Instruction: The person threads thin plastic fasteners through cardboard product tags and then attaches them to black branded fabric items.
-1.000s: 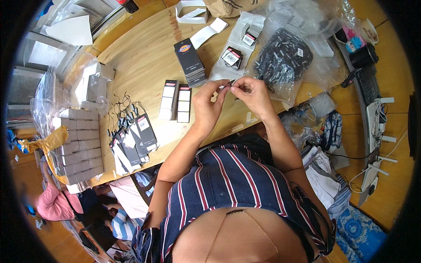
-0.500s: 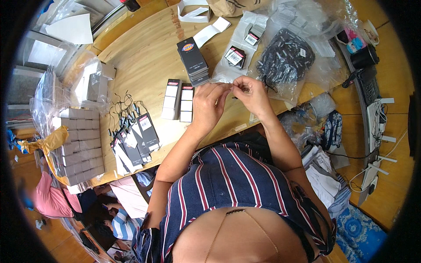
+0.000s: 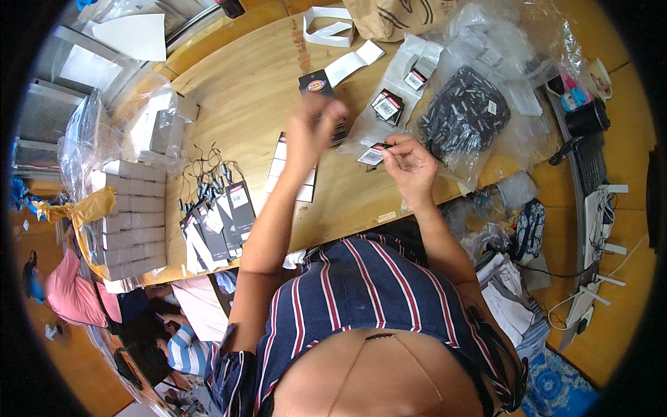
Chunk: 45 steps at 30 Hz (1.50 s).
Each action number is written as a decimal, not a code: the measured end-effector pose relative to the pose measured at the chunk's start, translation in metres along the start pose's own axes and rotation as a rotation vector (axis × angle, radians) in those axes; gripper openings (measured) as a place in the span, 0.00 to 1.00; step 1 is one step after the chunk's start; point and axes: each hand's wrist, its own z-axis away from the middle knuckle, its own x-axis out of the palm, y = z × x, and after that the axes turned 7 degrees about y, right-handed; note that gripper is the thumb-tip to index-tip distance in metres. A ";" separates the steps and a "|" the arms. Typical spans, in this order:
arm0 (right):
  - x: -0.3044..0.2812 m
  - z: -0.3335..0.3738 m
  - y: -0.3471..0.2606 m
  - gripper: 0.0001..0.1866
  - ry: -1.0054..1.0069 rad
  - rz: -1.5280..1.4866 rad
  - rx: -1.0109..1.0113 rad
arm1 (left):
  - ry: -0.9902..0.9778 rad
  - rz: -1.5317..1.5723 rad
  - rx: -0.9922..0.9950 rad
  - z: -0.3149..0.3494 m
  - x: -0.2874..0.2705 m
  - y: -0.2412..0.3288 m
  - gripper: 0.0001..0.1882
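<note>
My right hand (image 3: pixel 413 167) pinches a small black tag (image 3: pixel 374 154) with a white label, held just above the table. Smeared by motion, my left hand (image 3: pixel 310 135) is over the near part of a stack of black hang tags (image 3: pixel 316 82), and its fingers cannot be made out. Partly behind my left forearm lie black cards with white labels (image 3: pixel 306 190). Beyond my right hand, small black tags (image 3: pixel 387 108) sit in a pile on a clear plastic bag, with another small pile (image 3: pixel 418 73) farther back.
Black tags with cords (image 3: pixel 221 226) lie fanned out on the left. Stacked white boxes (image 3: pixel 132 222) stand at the table's left end. A clear bag of black corded pieces (image 3: pixel 464 108) lies on the right, near a black cup (image 3: pixel 586 117). Other people sit at lower left.
My hands, together before, are now apart. The left has moved up and left to the hang tag stack. The small labelled tag now shows plainly in my right hand. The whole view has shifted slightly.
</note>
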 end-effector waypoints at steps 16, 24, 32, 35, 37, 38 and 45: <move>-0.009 0.001 -0.026 0.06 -0.225 0.233 -0.039 | 0.093 -0.153 -0.085 -0.071 -0.017 -0.092 0.21; 0.017 -0.018 -0.070 0.07 -0.154 0.432 -0.290 | -0.034 -0.023 0.036 0.010 -0.022 0.028 0.12; 0.031 -0.012 -0.078 0.07 -0.093 0.598 -0.404 | -0.089 0.059 0.064 0.049 -0.030 0.056 0.10; 0.032 -0.008 -0.077 0.07 -0.106 0.596 -0.385 | -0.063 0.022 0.182 0.054 -0.032 0.055 0.13; 0.032 -0.006 -0.077 0.07 -0.119 0.593 -0.366 | -0.060 -0.042 0.248 0.056 -0.033 0.055 0.15; 0.032 -0.005 -0.078 0.07 -0.125 0.588 -0.353 | -0.060 -0.085 0.276 0.057 -0.034 0.057 0.16; 0.032 0.001 -0.076 0.07 -0.124 0.572 -0.336 | -0.040 -0.168 0.409 0.065 -0.034 0.056 0.18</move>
